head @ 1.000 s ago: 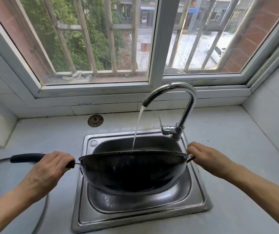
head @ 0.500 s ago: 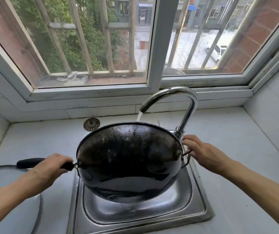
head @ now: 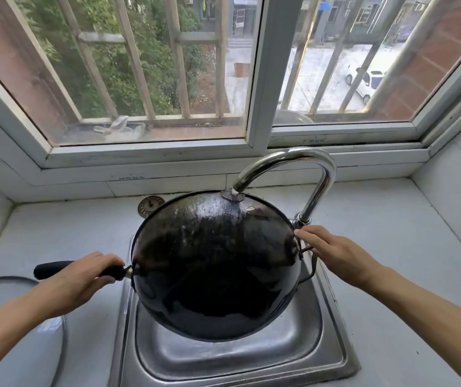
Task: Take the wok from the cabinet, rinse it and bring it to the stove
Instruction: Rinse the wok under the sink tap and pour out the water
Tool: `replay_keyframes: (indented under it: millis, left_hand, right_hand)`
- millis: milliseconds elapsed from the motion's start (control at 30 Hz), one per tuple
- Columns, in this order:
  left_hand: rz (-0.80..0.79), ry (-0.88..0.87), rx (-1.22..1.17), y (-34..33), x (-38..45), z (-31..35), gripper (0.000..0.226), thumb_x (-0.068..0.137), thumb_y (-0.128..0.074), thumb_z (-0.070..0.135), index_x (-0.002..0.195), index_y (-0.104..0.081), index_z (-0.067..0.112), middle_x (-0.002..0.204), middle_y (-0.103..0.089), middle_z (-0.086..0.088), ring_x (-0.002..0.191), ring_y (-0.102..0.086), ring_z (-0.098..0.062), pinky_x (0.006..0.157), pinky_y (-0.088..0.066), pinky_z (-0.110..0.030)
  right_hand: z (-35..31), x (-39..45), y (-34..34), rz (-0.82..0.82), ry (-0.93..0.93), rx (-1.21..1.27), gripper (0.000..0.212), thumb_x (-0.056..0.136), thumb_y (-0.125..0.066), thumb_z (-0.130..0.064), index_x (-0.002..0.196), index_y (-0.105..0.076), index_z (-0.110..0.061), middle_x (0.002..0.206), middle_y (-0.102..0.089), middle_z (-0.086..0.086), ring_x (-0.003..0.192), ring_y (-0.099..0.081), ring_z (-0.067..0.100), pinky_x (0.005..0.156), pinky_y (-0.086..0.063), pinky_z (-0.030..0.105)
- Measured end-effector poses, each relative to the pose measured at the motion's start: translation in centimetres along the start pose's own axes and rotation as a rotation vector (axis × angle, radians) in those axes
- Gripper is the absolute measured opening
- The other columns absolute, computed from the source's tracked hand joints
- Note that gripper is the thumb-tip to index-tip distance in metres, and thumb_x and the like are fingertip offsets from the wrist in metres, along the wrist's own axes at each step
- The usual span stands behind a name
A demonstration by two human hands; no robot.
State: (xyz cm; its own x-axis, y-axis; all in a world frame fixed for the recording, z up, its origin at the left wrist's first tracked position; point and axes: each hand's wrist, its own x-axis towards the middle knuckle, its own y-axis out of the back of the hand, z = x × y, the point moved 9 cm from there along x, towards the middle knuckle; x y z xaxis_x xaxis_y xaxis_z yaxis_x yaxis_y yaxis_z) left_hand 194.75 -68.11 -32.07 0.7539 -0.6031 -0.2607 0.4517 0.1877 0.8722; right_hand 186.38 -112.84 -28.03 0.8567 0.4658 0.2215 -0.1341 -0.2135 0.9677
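The black wok [head: 215,269] hangs tipped up on edge over the steel sink [head: 332,344], its wet dark round face turned to me. Water from the curved faucet [head: 318,169] strikes the wok near its top rim. My left hand [head: 81,277] grips the long black handle [head: 50,269] on the left. At the right rim my right hand [head: 335,255] holds the wok by the small wire side handle [head: 311,268], fingertips on the rim.
A round metal sink strainer [head: 151,206] lies on the white counter [head: 391,233] behind the wok. A glass lid [head: 14,317] sits at the lower left. The window sill runs along the back and a tiled wall [head: 458,185] closes the right side.
The wok went from level under the stream to tipped up on edge, and its top rim rose to the spout. Both hands kept their hold and turned with it.
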Motion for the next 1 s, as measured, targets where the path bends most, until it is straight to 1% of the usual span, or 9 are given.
replay_keyframes:
  millis: [133, 200, 300, 400, 500, 600, 733, 900, 1000]
  left_hand:
    - [-0.013, 0.011, 0.003, -0.2, 1.0, -0.7, 0.024, 0.092, -0.058, 0.020, 0.105, -0.052, 0.039, 0.091, -0.058, 0.015, 0.090, -0.053, -0.004, 0.078, -0.045, -0.028]
    - [-0.027, 0.010, 0.004, -0.3, 1.4, -0.9, 0.024, 0.092, -0.058, 0.020, 0.104, -0.051, 0.039, 0.090, -0.057, 0.015, 0.087, -0.053, -0.004, 0.077, -0.045, -0.029]
    - [-0.044, 0.005, 0.015, -0.4, 2.0, -1.0, 0.023, 0.092, -0.057, 0.023, 0.105, -0.049, 0.041, 0.090, -0.057, 0.015, 0.087, -0.054, -0.004, 0.076, -0.045, -0.029]
    - [-0.040, -0.009, 0.023, -0.2, 2.6, -0.7, 0.024, 0.092, -0.057, 0.022, 0.104, -0.049, 0.041, 0.090, -0.057, 0.017, 0.088, -0.053, -0.003, 0.076, -0.045, -0.029]
    - [-0.049, -0.016, 0.036, -0.3, 3.3, -0.6, 0.025, 0.092, -0.056, 0.026, 0.107, -0.048, 0.043, 0.092, -0.056, 0.016, 0.088, -0.053, -0.004, 0.077, -0.045, -0.030]
    - [-0.051, -0.020, 0.044, -0.4, 4.0, -0.5, 0.027, 0.091, -0.056, 0.027, 0.109, -0.047, 0.045, 0.094, -0.056, 0.017, 0.089, -0.054, -0.004, 0.078, -0.045, -0.031]
    - [-0.072, -0.041, 0.038, -0.4, 5.0, 0.5, 0.024, 0.092, -0.056, 0.027, 0.108, -0.046, 0.043, 0.093, -0.055, 0.015, 0.087, -0.053, -0.005, 0.079, -0.045, -0.032]
    - [-0.092, -0.050, 0.044, 0.2, 6.1, 1.7, 0.021, 0.092, -0.057, 0.026, 0.108, -0.049, 0.038, 0.093, -0.055, 0.011, 0.087, -0.053, -0.008, 0.082, -0.044, -0.033]
    - [-0.097, -0.058, 0.066, 0.7, 6.7, 2.3, 0.020, 0.092, -0.058, 0.026, 0.107, -0.050, 0.037, 0.091, -0.055, 0.010, 0.086, -0.052, -0.008, 0.081, -0.044, -0.034]
  right_hand:
    - [0.5, 0.2, -0.2, 0.006, -0.026, 0.000, 0.087, 0.068, -0.072, 0.015, 0.141, -0.036, -0.017, 0.130, -0.045, 0.003, 0.076, -0.065, 0.033, 0.060, -0.058, 0.036]
    - [1.0, 0.1, -0.5, 0.005, -0.039, 0.005, 0.088, 0.068, -0.073, 0.015, 0.141, -0.036, -0.017, 0.130, -0.046, 0.003, 0.076, -0.065, 0.033, 0.061, -0.058, 0.037]
    - [1.4, -0.3, -1.0, -0.004, -0.046, 0.008, 0.091, 0.069, -0.072, 0.016, 0.143, -0.033, -0.018, 0.134, -0.044, 0.002, 0.082, -0.066, 0.033, 0.065, -0.059, 0.039]
    - [1.8, -0.9, -1.4, -0.014, -0.077, 0.026, 0.091, 0.069, -0.072, 0.015, 0.144, -0.032, -0.020, 0.137, -0.043, 0.001, 0.090, -0.066, 0.031, 0.070, -0.059, 0.038]
    - [2.1, -1.4, -1.5, -0.016, -0.116, 0.047, 0.092, 0.067, -0.072, 0.017, 0.141, -0.034, -0.022, 0.134, -0.043, -0.001, 0.085, -0.066, 0.030, 0.068, -0.059, 0.036]
    - [2.6, -2.1, -1.3, -0.009, -0.149, 0.075, 0.090, 0.069, -0.071, 0.015, 0.140, -0.033, -0.026, 0.131, -0.043, -0.004, 0.082, -0.066, 0.027, 0.070, -0.058, 0.031]
    - [2.9, -3.0, -1.3, -0.024, -0.169, 0.054, 0.093, 0.063, -0.073, 0.018, 0.138, -0.036, -0.020, 0.130, -0.045, -0.004, 0.079, -0.067, 0.027, 0.065, -0.057, 0.029]
    - [3.6, -4.4, -2.2, -0.033, -0.224, 0.071, 0.094, 0.065, -0.072, 0.020, 0.139, -0.033, -0.022, 0.126, -0.051, -0.001, 0.071, -0.066, 0.028, 0.059, -0.058, 0.036]
    - [3.9, -5.1, -2.5, -0.031, -0.244, 0.091, 0.089, 0.068, -0.072, 0.018, 0.139, -0.035, -0.021, 0.125, -0.051, 0.000, 0.072, -0.066, 0.026, 0.061, -0.057, 0.033]
